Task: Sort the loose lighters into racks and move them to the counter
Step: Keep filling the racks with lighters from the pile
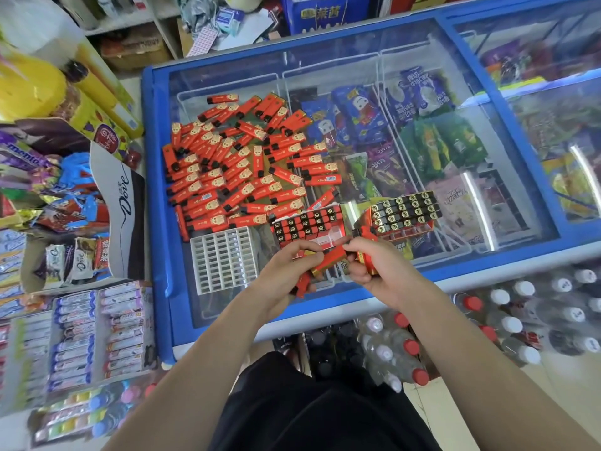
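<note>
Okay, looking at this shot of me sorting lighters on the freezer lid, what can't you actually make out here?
Head view only:
- How many lighters the left hand and right hand hold: fingers cover them.
- Empty slots in the half-filled rack: its near edge is behind the hands.
- Print on the loose lighters: too small.
- The counter: I cannot tell where it is.
- Candy shelves at left: blurred.

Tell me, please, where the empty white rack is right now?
The empty white rack lies flat on the freezer lid, below the loose lighters, beside the left hand.
</note>
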{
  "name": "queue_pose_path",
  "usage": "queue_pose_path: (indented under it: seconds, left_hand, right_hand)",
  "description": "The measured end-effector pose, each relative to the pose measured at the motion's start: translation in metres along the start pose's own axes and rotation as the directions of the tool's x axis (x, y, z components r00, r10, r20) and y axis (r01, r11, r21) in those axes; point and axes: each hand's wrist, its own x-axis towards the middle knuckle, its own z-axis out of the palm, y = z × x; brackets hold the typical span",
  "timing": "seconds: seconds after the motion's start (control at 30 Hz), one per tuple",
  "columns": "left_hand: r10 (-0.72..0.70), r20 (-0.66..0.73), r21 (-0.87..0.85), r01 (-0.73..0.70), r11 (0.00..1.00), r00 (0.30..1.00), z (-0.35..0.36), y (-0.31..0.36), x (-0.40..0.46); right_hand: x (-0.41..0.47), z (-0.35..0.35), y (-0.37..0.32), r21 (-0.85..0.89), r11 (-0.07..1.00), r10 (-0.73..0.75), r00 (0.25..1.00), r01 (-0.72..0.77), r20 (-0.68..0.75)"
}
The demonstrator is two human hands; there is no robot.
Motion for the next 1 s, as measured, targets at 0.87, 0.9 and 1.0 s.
queue_pose_path:
  seconds: [0.87, 0.9, 1.0]
  left_hand:
    - [0.042, -0.280, 0.174, 0.008, 0.985, 0.959, -0.026, -0.003, 0.015]
    - [0.046, -0.277, 0.167, 0.001, 0.986, 0.960, -0.027, -0.003, 0.016]
    - [0.037, -0.279, 0.180, 0.014, 0.984, 0.960, -0.030, -0.008, 0.017]
  right_hand:
    - [0.041, 0.015, 0.008, -0.685, 0.681, -0.578, 0.764, 0.257, -0.288]
    - [0.041, 0.016, 0.007, -0.693, 0.669, -0.597, 0.750, 0.270, -0.284]
    - [0.042, 0.017, 0.009, -0.742, 0.606, -0.648, 0.720, 0.288, -0.249]
